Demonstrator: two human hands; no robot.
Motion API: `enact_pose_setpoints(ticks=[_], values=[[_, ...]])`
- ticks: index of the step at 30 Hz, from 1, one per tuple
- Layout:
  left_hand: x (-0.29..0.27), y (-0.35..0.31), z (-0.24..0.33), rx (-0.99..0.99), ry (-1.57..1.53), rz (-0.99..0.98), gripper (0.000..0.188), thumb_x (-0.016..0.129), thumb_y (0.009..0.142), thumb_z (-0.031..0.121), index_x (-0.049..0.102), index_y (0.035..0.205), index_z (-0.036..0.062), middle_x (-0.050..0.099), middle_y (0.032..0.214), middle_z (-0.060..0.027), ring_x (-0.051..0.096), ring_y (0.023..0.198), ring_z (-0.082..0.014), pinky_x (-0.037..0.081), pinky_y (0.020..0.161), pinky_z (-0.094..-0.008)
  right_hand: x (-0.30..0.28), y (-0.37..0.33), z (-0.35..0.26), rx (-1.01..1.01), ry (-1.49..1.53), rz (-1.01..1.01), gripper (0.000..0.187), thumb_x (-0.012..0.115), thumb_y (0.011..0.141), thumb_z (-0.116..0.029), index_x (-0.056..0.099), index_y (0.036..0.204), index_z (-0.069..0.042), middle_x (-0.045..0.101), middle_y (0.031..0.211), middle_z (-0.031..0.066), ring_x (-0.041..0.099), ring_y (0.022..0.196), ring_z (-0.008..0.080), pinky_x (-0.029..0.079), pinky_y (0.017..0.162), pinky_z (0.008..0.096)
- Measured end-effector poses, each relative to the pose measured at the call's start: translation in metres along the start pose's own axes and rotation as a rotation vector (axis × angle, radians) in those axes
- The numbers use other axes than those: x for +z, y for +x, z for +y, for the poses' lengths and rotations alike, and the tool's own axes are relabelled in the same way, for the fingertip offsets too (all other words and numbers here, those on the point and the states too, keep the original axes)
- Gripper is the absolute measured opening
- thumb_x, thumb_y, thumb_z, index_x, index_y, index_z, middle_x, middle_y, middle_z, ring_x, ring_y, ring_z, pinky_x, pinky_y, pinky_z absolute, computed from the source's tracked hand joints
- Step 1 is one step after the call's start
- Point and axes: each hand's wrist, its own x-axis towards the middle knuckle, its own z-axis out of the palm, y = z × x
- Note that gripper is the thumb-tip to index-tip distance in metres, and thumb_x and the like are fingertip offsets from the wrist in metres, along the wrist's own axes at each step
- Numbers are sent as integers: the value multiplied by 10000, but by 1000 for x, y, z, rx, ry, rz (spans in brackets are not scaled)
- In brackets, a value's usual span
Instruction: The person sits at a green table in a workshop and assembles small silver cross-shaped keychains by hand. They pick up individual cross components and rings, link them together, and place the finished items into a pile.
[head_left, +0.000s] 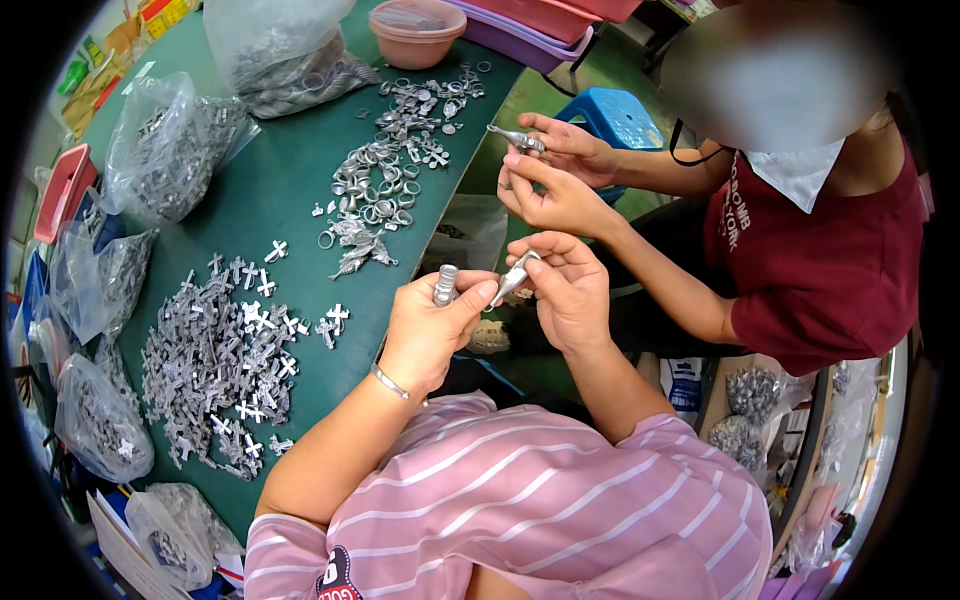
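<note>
In front of my chest, my right hand [574, 298] pinches a shiny, elongated silver metal piece [513, 279] with a tapered end. My left hand [425, 325], a bangle on its wrist, is closed; its thumb and forefinger reach the lower tip of that piece. A ridged grey metal piece [446, 285] sticks up out of the left hand's curled fingers. To the left of my left arm, a heap of small grey metal crosses [215, 370] covers part of the green table [290, 210]. Rings [375, 185] and leaf-shaped metal pieces [360, 247] lie just beyond my hands.
A co-worker in a dark red shirt [830, 270] sits at right, both hands [560, 175] around a pointed metal piece [518, 140]. Plastic bags of metal parts [170, 150] line the table's left side. A pink bowl [417, 35] stands at the back, near a blue stool [615, 118].
</note>
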Motion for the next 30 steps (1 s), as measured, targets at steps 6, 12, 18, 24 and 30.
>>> enact_pose_setpoints(ticks=[6, 12, 18, 24, 30], values=[[7, 3, -3, 45, 186, 0, 175, 682, 755, 45, 639, 912, -20, 616, 732, -6, 480, 572, -27, 369, 490, -167, 7, -1, -6, -45, -115, -5, 278, 564, 786, 69, 500, 1051, 16, 606, 977, 152, 601, 874, 179, 504, 747, 282], [9, 10, -15, 266, 224, 78, 198, 716, 710, 31, 633, 885, -12, 609, 749, -12, 502, 613, -46, 399, 542, -174, -6, -2, -1, -3, -128, -39, 223, 578, 798, 28, 551, 1019, 36, 608, 941, 108, 590, 816, 143, 491, 719, 246], [9, 11, -15, 419, 461, 134, 203, 733, 678, -6, 621, 846, -9, 610, 764, -14, 536, 677, -67, 461, 642, -205, -6, -1, 0, 21, -74, -48, 222, 582, 802, 42, 566, 1023, 57, 596, 912, 87, 575, 818, 131, 489, 722, 245], [12, 6, -9, 212, 234, 37, 189, 678, 756, 54, 609, 910, -31, 599, 747, -24, 472, 577, -46, 379, 480, -174, -10, 0, 2, 55, 92, -67, 216, 545, 832, 6, 559, 1044, 40, 603, 932, 105, 578, 770, 134, 483, 673, 231], [6, 7, -7, -30, -114, -44, 196, 595, 831, 95, 595, 972, -41, 617, 760, -54, 416, 486, -39, 272, 382, -166, -13, 2, 2, 115, 134, -15, 219, 535, 842, -16, 556, 1057, 22, 607, 934, 94, 572, 754, 125, 471, 648, 231]])
